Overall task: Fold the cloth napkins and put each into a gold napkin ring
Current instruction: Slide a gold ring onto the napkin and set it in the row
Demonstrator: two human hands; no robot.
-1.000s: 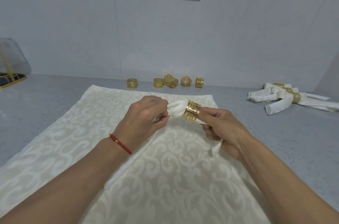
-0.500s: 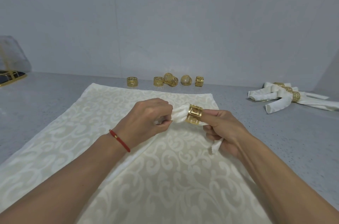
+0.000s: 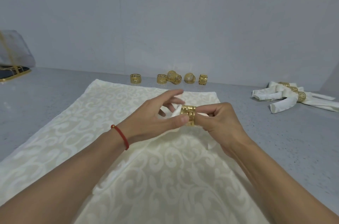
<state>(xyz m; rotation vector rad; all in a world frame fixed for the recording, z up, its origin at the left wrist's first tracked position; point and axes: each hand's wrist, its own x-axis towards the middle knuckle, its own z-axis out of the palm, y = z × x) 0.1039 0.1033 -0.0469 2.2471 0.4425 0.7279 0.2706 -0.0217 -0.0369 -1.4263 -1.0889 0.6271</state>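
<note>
A: Grip status?
B: Right hand (image 3: 220, 122) clamps the fretwork gold ring (image 3: 188, 115) and soft white napkin (image 3: 175, 112) threaded through it; left hand (image 3: 156, 115) splayed, thumb touching.
A: Obscured?
B: Napkin's right end, behind that fist

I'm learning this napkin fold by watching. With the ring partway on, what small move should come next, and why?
Probably pinch the napkin tip again with the left hand and draw it further through the gold ring. The right hand holds the ring, only a short end sticks out, and the left fingers look loosened.
</note>
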